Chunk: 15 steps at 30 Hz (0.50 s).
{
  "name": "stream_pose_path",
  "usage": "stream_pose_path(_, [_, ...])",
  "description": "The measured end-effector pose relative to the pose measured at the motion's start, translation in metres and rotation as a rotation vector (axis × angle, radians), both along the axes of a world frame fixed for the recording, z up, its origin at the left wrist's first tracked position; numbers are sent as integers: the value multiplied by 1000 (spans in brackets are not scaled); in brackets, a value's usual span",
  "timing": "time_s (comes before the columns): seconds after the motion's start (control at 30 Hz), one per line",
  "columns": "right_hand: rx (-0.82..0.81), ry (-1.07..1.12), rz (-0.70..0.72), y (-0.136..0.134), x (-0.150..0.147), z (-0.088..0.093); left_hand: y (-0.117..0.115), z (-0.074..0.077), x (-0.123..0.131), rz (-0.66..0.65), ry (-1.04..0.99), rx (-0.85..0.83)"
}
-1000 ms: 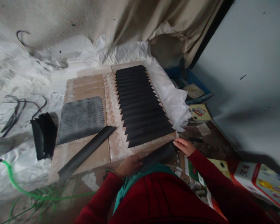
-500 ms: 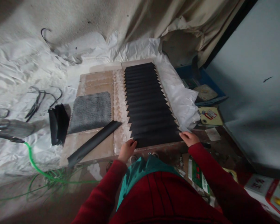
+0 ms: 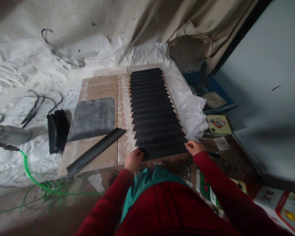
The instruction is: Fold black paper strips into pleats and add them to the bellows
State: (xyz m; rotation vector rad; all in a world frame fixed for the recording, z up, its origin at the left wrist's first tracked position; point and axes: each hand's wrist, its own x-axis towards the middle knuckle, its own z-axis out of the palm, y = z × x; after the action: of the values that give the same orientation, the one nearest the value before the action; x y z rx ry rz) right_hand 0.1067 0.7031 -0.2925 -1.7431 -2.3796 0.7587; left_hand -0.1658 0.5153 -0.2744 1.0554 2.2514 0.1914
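Hands, two: left hand point(image 3: 133, 159) and right hand point(image 3: 194, 147) touch opposite ends of nearest black strip point(image 3: 162, 151), bottom centre, on tabletop point(image 3: 98, 87); pinching or pressing, cannot tell. One loose strip point(image 3: 95, 151), one grey pad point(image 3: 93, 118) left. A second ago: strip held off the row.

Two hands point(image 3: 133, 159) point(image 3: 194, 147), one grey mat point(image 3: 92, 118), one loose black strip point(image 3: 95, 151).

Both red-sleeved arms are reaching forward, elbows bent. The left hand point(image 3: 133, 160) is resting, fingers loosely curled, at the board's point(image 3: 100, 86) near edge. The right hand point(image 3: 195, 147) is lying palm down, fingertips pressing near its near right corner.
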Motion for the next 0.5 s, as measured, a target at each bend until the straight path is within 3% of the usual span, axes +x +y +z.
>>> stream_pose_path(0.13, [220, -143, 159, 2, -1, 1, 1, 7, 8, -69, 187, 77])
stream_pose_path(0.23, [412, -165, 360, 0, -2, -2, 1, 12, 15, -223, 304, 139])
stream_pose_path(0.37, [490, -102, 549, -8, 1, -16, -3, 9, 22, -438, 234, 123])
stream_pose_path(0.5, [566, -80, 578, -17, 11, -25, -17, 2, 25, -434, 203, 123])
